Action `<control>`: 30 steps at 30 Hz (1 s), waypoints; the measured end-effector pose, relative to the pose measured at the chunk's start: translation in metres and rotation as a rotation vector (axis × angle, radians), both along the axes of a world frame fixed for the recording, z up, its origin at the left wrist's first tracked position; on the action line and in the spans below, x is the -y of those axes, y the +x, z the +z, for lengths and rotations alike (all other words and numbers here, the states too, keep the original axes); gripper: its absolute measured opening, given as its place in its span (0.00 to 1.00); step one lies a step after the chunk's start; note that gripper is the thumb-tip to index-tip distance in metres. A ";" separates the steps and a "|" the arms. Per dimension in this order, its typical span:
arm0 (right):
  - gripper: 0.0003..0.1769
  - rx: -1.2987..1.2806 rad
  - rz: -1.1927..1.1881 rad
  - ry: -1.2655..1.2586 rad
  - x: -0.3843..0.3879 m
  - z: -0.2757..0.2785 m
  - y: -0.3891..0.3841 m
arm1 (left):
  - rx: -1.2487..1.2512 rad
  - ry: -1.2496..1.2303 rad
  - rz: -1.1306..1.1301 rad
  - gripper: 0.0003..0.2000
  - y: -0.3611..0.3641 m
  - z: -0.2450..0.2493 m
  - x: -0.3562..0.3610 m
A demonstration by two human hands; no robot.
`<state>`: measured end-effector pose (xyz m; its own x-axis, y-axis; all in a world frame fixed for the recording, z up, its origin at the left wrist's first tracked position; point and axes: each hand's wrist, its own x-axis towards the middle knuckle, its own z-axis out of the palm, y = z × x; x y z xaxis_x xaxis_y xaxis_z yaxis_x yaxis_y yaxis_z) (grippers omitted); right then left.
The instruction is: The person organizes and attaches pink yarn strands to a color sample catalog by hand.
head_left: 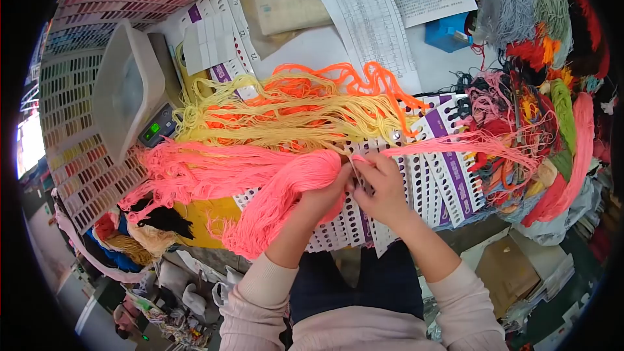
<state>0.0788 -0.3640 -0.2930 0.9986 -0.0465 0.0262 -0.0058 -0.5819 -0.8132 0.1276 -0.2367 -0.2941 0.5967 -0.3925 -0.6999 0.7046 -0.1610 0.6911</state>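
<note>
A thick skein of bright pink thread point(276, 198) hangs over my left hand point(325, 198), whose fingers are closed around it. Close beside it, my right hand point(385, 188) pinches at pink strands near the skein's end. Small dark and shiny bits show between the fingertips, but I cannot make out what they are. From the hands a bundle of pink strands point(448, 145) stretches right across the cards. More loose pink thread point(188, 172) spreads to the left. Beneath my hands lie white cards with rows of holes point(455, 162) and purple bands.
Yellow thread point(292, 114) and orange thread point(383, 84) lie behind the pink. At left are a white scoop-shaped tray point(133, 84), a green-lit display point(153, 131) and color-sample panels point(71, 91). Mixed tangled threads point(504, 117) heap at right. Printed sheets point(364, 19) lie at the back.
</note>
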 end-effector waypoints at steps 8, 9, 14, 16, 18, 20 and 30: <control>0.22 -0.177 -0.171 0.169 0.006 0.002 0.006 | -0.133 -0.009 0.072 0.05 0.021 0.010 -0.030; 0.23 -0.087 -0.149 0.127 0.004 -0.002 0.007 | -0.104 0.000 0.066 0.05 0.020 0.006 -0.028; 0.21 -0.083 -0.135 0.101 0.005 0.000 0.007 | -0.217 -0.136 0.120 0.10 0.026 0.022 -0.026; 0.20 -0.050 -0.131 0.084 0.007 -0.007 0.006 | -0.387 -0.402 0.157 0.12 0.027 0.033 -0.039; 0.18 -0.042 -0.130 0.142 0.005 -0.014 0.005 | -0.465 -0.433 0.106 0.14 0.026 0.036 -0.041; 0.16 -0.080 -0.195 0.331 0.004 -0.012 0.005 | -0.449 -0.241 -0.037 0.16 0.025 0.031 -0.025; 0.21 -0.218 -0.122 -0.037 -0.004 -0.011 0.016 | -0.413 0.060 0.262 0.09 0.028 0.051 -0.065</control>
<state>0.0945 -0.3600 -0.3041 0.9678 -0.1701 -0.1854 -0.2508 -0.5953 -0.7634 0.1558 -0.1720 -0.2433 0.3377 -0.2185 -0.9155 0.9400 0.0273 0.3402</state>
